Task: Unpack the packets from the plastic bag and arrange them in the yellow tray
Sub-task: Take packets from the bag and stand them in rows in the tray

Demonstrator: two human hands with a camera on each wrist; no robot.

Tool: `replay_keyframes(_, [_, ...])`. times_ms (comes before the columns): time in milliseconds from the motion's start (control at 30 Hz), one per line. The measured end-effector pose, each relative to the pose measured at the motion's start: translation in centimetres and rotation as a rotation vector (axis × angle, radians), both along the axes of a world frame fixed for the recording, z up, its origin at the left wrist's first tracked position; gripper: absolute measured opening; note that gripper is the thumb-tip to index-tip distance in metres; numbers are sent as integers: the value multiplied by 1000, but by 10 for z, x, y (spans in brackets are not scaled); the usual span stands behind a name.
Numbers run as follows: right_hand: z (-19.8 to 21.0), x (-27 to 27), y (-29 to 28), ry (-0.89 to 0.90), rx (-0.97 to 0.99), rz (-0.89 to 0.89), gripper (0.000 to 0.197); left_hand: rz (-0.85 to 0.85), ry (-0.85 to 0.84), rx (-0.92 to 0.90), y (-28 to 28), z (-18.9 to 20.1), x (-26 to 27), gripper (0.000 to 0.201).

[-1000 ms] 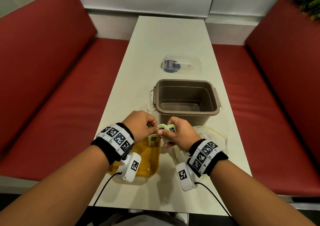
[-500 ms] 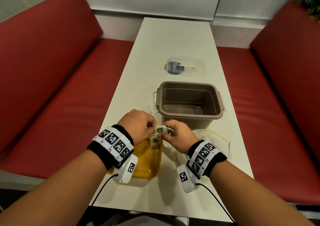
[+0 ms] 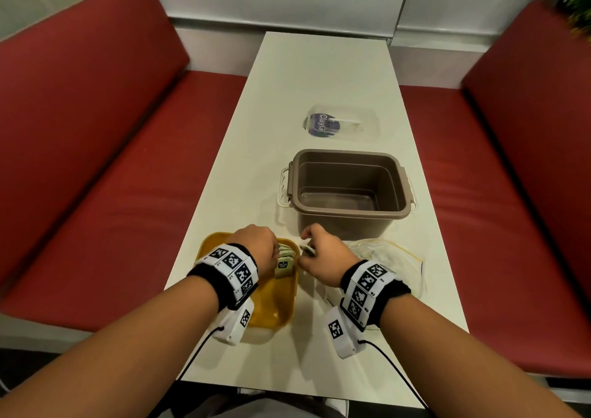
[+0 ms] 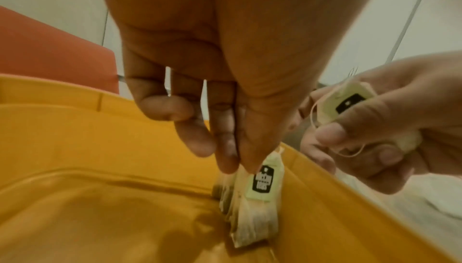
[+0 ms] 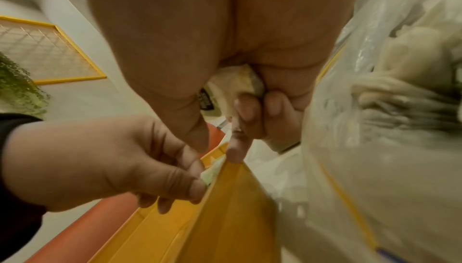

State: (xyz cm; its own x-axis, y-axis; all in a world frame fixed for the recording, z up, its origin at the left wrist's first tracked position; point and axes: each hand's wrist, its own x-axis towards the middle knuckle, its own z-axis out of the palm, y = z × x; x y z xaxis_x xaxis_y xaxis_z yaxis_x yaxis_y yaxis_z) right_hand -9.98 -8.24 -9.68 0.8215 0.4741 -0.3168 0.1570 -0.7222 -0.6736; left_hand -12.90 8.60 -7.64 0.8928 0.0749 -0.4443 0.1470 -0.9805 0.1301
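Brown tub [image 3: 348,190] just beyond both hands, left fingers [image 4: 226,148] pinching trayed packets [image 4: 252,204], right fingers [image 4: 332,133] clutching others.

From my head view the light is even and soft from overhead, with faint shadows on the tabletop [image 3: 323,75] and bowed edges. Both wrist views look dim, warm and grainy to me; the plastic bag [image 5: 390,109] smears with motion blur.

I see both forearms reaching in side by side, wrists banded. Left hand [image 3: 259,244] points down, thumb and fingertips [image 4: 226,160] pinched together on a packet [image 4: 260,194]. Right hand [image 3: 323,254] just beside it, knuckles up, fingers [image 4: 332,133] curled around another packet [image 4: 350,103], index tip extended downward.
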Motion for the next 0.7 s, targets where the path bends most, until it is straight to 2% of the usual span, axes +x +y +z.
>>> replay_keyframes(133, [-3,-2,2,30,-37,47,56,70,65,32,-6,-12,8,18])
replay_keyframes(233, [-5,-2,1,34,-40,52,57,63,182,56,-7,-16,4,32])
replay_keyframes(367, [-5,-3,1,43,-35,44,54,39,336,-23,-3,-21,5,36])
replay_keyframes(500, [-5,-2,1,44,-31,50,49,32,310,-15,-2,-28,14,40])
replay_keyframes(700, [-5,-3,0,53,-19,60,44,-21,220,-12,-8,-27,11,23])
